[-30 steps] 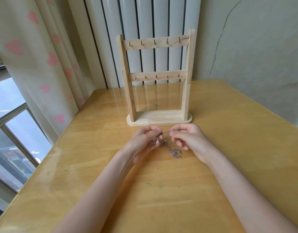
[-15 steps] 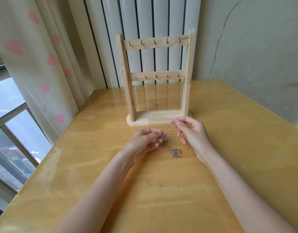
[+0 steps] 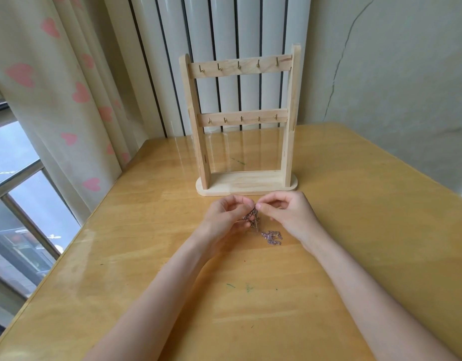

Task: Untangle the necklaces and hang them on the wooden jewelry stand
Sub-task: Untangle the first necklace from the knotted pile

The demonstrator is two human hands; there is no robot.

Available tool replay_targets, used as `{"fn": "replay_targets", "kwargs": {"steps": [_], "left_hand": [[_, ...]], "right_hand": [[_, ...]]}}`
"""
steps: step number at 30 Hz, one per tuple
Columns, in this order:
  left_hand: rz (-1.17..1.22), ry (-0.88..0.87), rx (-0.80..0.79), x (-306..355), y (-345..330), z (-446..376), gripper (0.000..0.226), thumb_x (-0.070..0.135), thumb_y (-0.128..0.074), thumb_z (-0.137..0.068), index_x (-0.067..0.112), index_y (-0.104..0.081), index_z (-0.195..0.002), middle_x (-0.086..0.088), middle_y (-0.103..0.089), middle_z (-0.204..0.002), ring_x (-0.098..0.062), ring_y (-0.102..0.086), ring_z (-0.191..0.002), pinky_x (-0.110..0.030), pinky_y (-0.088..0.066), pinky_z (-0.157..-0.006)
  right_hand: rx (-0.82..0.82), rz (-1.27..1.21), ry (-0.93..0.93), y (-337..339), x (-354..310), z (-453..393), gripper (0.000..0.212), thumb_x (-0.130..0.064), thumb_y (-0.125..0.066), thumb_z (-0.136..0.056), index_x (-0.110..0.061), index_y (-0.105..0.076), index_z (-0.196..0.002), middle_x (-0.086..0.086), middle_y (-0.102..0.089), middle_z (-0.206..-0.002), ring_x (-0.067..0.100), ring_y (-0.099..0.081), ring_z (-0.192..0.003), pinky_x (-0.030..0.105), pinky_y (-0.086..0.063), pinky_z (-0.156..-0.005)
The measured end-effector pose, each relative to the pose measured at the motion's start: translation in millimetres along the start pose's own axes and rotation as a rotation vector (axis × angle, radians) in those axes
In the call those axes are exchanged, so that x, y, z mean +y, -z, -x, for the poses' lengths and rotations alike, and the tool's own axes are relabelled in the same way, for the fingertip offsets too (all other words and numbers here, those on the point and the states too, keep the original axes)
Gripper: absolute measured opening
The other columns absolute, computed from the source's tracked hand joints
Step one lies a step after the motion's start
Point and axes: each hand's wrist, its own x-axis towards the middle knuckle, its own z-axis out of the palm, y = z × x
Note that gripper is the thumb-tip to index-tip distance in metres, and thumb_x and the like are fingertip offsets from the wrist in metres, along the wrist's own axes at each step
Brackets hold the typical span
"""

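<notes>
Mid-frame, just below ctr: left hand (image 3: pixel 226 217) and right hand (image 3: pixel 287 213) close together, fingertips nearly meeting. Left: fingers curled round a tangled clump of necklaces (image 3: pixel 252 220), held just off the table (image 3: pixel 367 230). Right: thumb and forefinger pinched at the top of the clump, prob. on a strand too fine to make out. Second small heap of chain (image 3: pixel 271 237) lying on the table just below-right of the clump, beside the right wrist; can't tell whether linked to the held clump.

Wooden jewelry stand (image 3: pixel 241 126) upright just above the hands, upper ctr of frame; two rails, hooks (image 3: pixel 239 65) all bare. So: still at untangling, nothing hung yet.

Risks, as judgement:
- Pulling hard on the pinched strand → knot tightens instead of loosening, or thin chain snaps.
- If lower heap is linked → gets dragged across the table, may re-snag.
- Loose hold in left → clump drops, tangles worse.
- Hands v. near the stand base; sudden outward tug → could knock the stand, tip it back.
- Later, freed chain swinging near the hooks → may catch on the wrong hook.
</notes>
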Motion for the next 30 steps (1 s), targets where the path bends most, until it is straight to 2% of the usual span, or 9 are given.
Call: {"fn": "replay_targets", "kwargs": {"steps": [3, 5, 7, 10, 13, 18, 24, 27, 30], "left_hand": [[-0.029, -0.026, 0.008, 0.5, -0.8, 0.7, 0.005, 0.013, -0.06, -0.089, 0.011, -0.06, -0.084, 0.003, -0.058, -0.07, -0.005, -0.056, -0.061, -0.024, -0.05, -0.066], [-0.024, -0.037, 0.009, 0.6, -0.1, 1.3, 0.007, 0.013, -0.06, -0.088, 0.01, -0.061, -0.083, 0.002, -0.058, -0.067, -0.007, -0.054, -0.057, -0.029, -0.05, -0.069], [-0.031, -0.036, 0.009, -0.1, 0.7, 1.7, 0.008, 0.014, -0.06, -0.089, 0.009, -0.061, -0.083, 0.001, -0.058, -0.068, -0.008, -0.052, -0.055, -0.027, -0.052, -0.065], [-0.008, -0.011, -0.006, -2.0, 0.1, 0.8, 0.014, 0.02, -0.057, -0.09, 0.007, -0.061, -0.085, 0.005, -0.057, -0.064, -0.005, -0.053, -0.054, -0.02, -0.054, -0.063], [0.048, 0.046, -0.056, -2.3, 0.9, -1.3, 0.023, 0.03, -0.054, -0.091, 0.007, -0.06, -0.088, 0.001, -0.058, -0.07, -0.007, -0.056, -0.061, -0.019, -0.053, -0.065], [0.07, 0.028, -0.107, -2.6, 1.8, -0.1, 0.004, 0.009, -0.059, -0.087, 0.008, -0.061, -0.09, -0.001, -0.061, -0.074, -0.004, -0.059, -0.065, -0.015, -0.052, -0.065], [-0.004, 0.012, -0.117, -2.4, 1.8, -0.4, 0.01, 0.012, -0.055, -0.091, 0.008, -0.062, -0.085, -0.001, -0.062, -0.066, -0.005, -0.059, -0.06, -0.016, -0.053, -0.064], [-0.101, -0.037, -0.061, -3.5, -2.0, -1.7, 0.013, 0.01, -0.052, -0.093, 0.006, -0.058, -0.082, -0.007, -0.063, -0.071, -0.008, -0.064, -0.059, -0.02, -0.055, -0.062], [-0.154, -0.076, -0.012, -3.0, -4.1, -1.6, 0.016, 0.007, -0.05, -0.093, 0.007, -0.055, -0.079, -0.007, -0.06, -0.072, -0.005, -0.062, -0.058, -0.016, -0.053, -0.058]], "right_hand": [[-0.019, 0.0, -0.012, 0.4, 0.2, -0.1, 0.012, -0.005, -0.07, -0.079, -0.016, -0.069, -0.074, -0.005, -0.066, -0.072, -0.006, -0.055, -0.057, 0.011, -0.043, -0.06], [-0.038, -0.002, -0.032, 0.0, -0.1, 0.5, 0.011, -0.009, -0.071, -0.078, -0.019, -0.07, -0.074, -0.002, -0.068, -0.076, 0.002, -0.057, -0.065, 0.018, -0.046, -0.064], [-0.06, 0.003, -0.047, -0.5, -0.5, 1.2, 0.011, -0.01, -0.073, -0.077, -0.019, -0.069, -0.074, 0.0, -0.068, -0.077, 0.007, -0.057, -0.069, 0.021, -0.047, -0.066], [-0.069, 0.013, -0.081, -1.0, 0.8, 1.8, 0.009, -0.009, -0.072, -0.077, -0.015, -0.067, -0.073, 0.002, -0.066, -0.077, 0.007, -0.055, -0.065, 0.017, -0.046, -0.063], [-0.09, -0.034, -0.115, -0.4, 1.7, 1.9, 0.007, -0.007, -0.07, -0.08, -0.011, -0.065, -0.076, 0.007, -0.065, -0.077, 0.011, -0.053, -0.064, 0.016, -0.045, -0.058], [-0.107, -0.125, -0.141, 2.1, 1.0, 2.5, 0.01, -0.003, -0.063, -0.084, -0.01, -0.063, -0.077, -0.001, -0.062, -0.068, 0.007, -0.052, -0.057, 0.015, -0.044, -0.058], [-0.077, -0.343, -0.181, 2.4, 0.9, 1.0, 0.01, 0.0, -0.06, -0.085, -0.005, -0.06, -0.077, 0.005, -0.057, -0.068, 0.011, -0.051, -0.062, 0.021, -0.042, -0.057], [-0.064, -0.305, -0.2, 1.6, 2.1, 0.3, 0.008, -0.001, -0.058, -0.086, -0.005, -0.06, -0.079, 0.006, -0.057, -0.066, 0.012, -0.051, -0.06, 0.02, -0.042, -0.056], [-0.066, -0.307, -0.202, 0.6, 2.4, -0.1, 0.008, 0.0, -0.06, -0.085, -0.005, -0.06, -0.079, 0.004, -0.058, -0.063, 0.011, -0.051, -0.059, 0.02, -0.042, -0.057]]}}
